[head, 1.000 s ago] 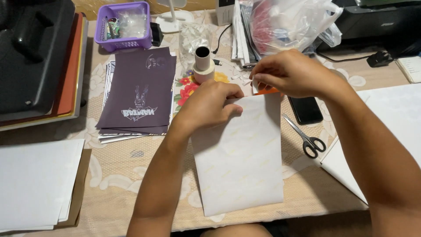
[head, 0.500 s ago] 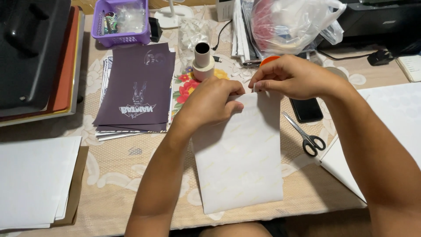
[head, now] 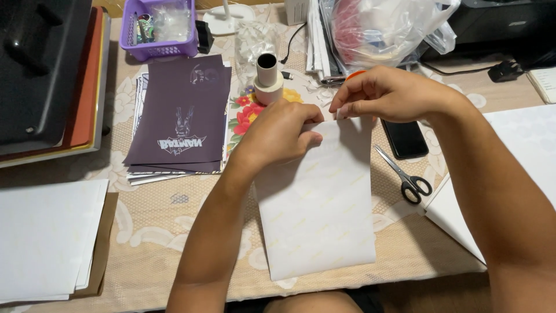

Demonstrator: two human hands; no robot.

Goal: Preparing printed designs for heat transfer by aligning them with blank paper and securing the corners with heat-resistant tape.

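Lying around the white sheet point(head: 318, 214) on the tabletop point(head: 168, 220) were scissors point(head: 405, 174) and a phone point(head: 404, 139) to its right, dark prints point(head: 182, 116) to its left, and a tape roll point(head: 268, 81) just beyond the hands. The left hand point(head: 278, 136) curled nearly closed on the sheet's top-left edge, and the right hand point(head: 385, 95) pinched its top-right corner. Pale and faintly streaked yellow, the sheet lay flat and upright at centre.
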